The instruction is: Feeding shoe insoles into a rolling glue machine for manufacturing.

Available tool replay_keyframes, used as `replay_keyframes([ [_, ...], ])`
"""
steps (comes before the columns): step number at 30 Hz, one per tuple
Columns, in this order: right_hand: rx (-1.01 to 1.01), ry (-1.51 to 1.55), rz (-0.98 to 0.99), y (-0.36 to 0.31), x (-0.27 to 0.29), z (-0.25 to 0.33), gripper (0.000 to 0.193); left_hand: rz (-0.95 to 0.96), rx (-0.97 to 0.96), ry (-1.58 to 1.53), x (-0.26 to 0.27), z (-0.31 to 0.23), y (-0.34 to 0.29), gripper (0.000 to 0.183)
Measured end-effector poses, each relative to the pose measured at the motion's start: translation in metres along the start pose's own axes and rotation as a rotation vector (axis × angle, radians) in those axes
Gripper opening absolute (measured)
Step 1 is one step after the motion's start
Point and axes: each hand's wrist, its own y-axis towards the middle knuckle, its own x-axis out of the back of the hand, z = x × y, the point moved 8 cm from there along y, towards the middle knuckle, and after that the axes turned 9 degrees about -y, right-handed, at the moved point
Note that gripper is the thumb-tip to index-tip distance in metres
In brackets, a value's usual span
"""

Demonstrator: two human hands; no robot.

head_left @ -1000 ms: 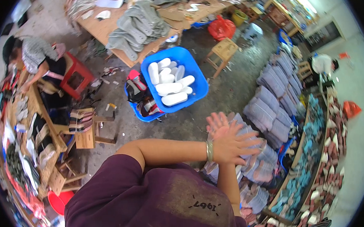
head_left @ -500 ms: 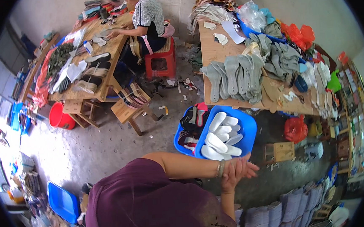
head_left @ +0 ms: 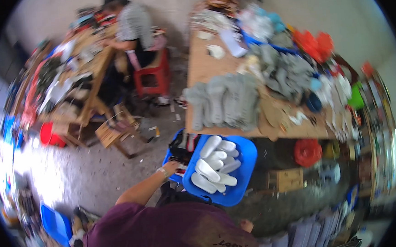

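Observation:
My left hand reaches down to the near left edge of a blue basin that holds dark shoe parts with red and white bits. Motion blur smears its fingers, so what they touch or grip is unclear. A second blue basin, tilted and overlapping the first, contains several white shoe-shaped forms. Low beside my torso is my right hand, only partly visible, with its fingers too hidden to read.
Grey insole-like pieces are piled on the wooden table ahead. A person sits on a red stool at the far left table. A wooden stool stands right of the basins; bundled grey stacks lie lower right.
My hands, together in front of me before, have parted. The left has swung left to the basin of dark parts; the right has drawn back toward my body. The view has shifted.

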Motion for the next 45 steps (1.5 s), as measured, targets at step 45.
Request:
replay_keyframes([
  [45, 0.379, 1.737, 0.760, 0.406, 0.267, -0.172, 0.090, -0.232, -0.418, -1.168, -0.038, -0.759, 0.378, 0.086],
])
